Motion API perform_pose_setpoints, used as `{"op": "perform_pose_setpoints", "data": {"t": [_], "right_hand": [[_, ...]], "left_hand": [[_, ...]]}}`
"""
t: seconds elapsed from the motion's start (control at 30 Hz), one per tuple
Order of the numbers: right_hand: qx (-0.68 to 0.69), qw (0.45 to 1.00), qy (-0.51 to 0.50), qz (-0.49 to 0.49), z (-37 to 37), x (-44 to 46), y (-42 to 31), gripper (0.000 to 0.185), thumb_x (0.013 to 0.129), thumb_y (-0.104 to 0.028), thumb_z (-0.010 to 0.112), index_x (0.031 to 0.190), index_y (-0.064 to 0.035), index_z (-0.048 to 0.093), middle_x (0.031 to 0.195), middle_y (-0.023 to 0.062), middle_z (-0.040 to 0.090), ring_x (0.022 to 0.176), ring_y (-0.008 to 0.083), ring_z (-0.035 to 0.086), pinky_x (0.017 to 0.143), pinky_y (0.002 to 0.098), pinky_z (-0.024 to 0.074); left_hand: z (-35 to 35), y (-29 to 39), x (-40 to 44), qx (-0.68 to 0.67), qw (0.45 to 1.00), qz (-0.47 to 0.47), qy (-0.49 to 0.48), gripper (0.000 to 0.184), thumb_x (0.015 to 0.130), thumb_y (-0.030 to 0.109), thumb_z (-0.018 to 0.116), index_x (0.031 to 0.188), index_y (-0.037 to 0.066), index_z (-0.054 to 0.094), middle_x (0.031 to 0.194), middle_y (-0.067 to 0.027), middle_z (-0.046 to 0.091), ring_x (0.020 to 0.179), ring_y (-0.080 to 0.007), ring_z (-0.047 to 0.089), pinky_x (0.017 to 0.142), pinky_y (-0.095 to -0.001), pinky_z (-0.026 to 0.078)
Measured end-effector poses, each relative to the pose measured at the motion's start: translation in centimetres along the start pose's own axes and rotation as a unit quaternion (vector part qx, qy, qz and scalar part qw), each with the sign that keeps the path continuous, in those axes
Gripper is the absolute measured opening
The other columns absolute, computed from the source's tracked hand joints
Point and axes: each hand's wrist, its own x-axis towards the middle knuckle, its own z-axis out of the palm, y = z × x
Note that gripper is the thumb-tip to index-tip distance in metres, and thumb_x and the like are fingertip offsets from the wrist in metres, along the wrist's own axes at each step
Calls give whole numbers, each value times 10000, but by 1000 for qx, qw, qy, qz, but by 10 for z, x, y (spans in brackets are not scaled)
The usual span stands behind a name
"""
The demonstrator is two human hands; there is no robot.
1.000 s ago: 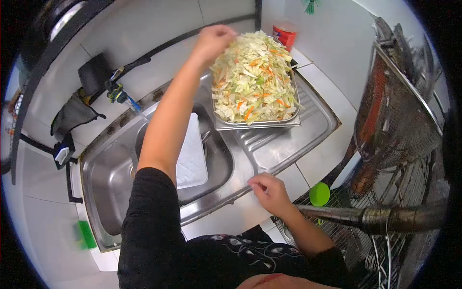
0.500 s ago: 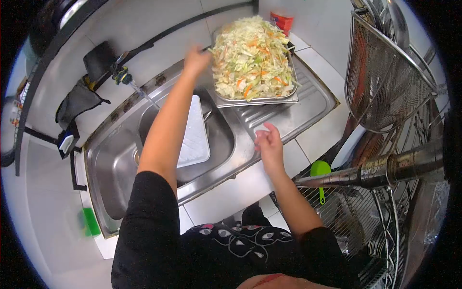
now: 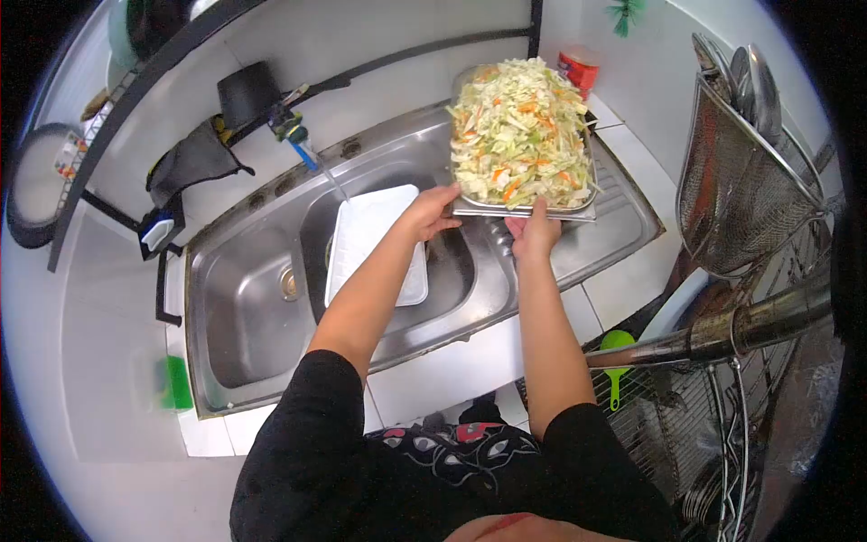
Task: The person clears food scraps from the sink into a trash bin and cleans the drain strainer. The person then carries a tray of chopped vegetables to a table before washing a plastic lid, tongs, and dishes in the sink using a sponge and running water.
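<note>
A metal tray (image 3: pixel 492 210) heaped with shredded cabbage and carrot (image 3: pixel 524 135) sits at the right end of the sink, partly over the ridged drainboard. My left hand (image 3: pixel 432 215) grips its near left corner, the fingers partly hidden. At the middle of the near edge, my right hand (image 3: pixel 536 233) has its thumb up against the tray and its fingers curled underneath. A white ribbed plastic tray (image 3: pixel 375 239) leans in the right sink basin, below my left forearm. Water runs from the faucet (image 3: pixel 291 131) toward it.
Left of the white tray lies a second steel basin (image 3: pixel 244 307). A red container (image 3: pixel 578 70) stands behind the cabbage. Wire strainers (image 3: pixel 741 181) hang at the right, above a wire rack holding a green scoop (image 3: pixel 617 348). A grey cloth (image 3: pixel 194 158) hangs on the back rail.
My left hand has come down from the tray's far left side to its near left corner. My right hand has moved up onto the near edge. The camera view has shifted.
</note>
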Motion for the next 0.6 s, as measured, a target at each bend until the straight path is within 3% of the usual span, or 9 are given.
{"op": "perform_pose_setpoints", "data": {"t": [0.1,0.13,0.27,0.37,0.47,0.6], "right_hand": [[23,1000,8,3,3,-10,-2,460,829,-256,552,1124,27,340,903,196,548,607,255,580,506,365,520],[26,1000,13,11,4,-12,-3,457,828,-256,551,1122,25,341,912,199,546,611,256,581,508,367,521],[14,999,-11,36,2,-13,-16,389,851,-236,510,1127,5,380,919,164,558,650,236,596,530,361,523],[-8,998,-39,48,-1,-21,-27,363,858,-212,484,1146,-13,389,907,149,568,645,226,601,525,355,526],[1,993,-81,81,-8,-12,-31,403,856,-189,474,1203,-32,341,971,160,553,657,237,600,518,367,529],[-3,993,-57,101,-5,-10,-35,417,823,-149,492,1198,-39,345,947,158,561,633,232,605,501,358,528]], "left_hand": [[4,6,9,-123,986,60,-94,447,871,357,494,1198,59,427,1150,-81,522,1027,-230,528,832,-374,463],[5,10,14,-161,982,62,-80,557,867,422,464,1252,29,373,1233,-111,474,1116,-246,472,903,-390,412],[-3,26,38,-216,971,56,-87,624,843,483,433,1258,20,376,1257,-118,454,1177,-269,401,1004,-411,279],[-12,31,54,-210,967,81,-123,566,837,423,459,1236,23,411,1255,-117,457,1156,-272,420,991,-408,297],[-16,36,68,-244,964,58,-88,481,809,333,493,1173,20,474,1179,-127,515,1085,-274,476,964,-410,333],[-9,46,69,-239,968,38,-64,445,747,246,504,1107,-16,505,1097,-159,554,995,-291,533,922,-420,386]]}}
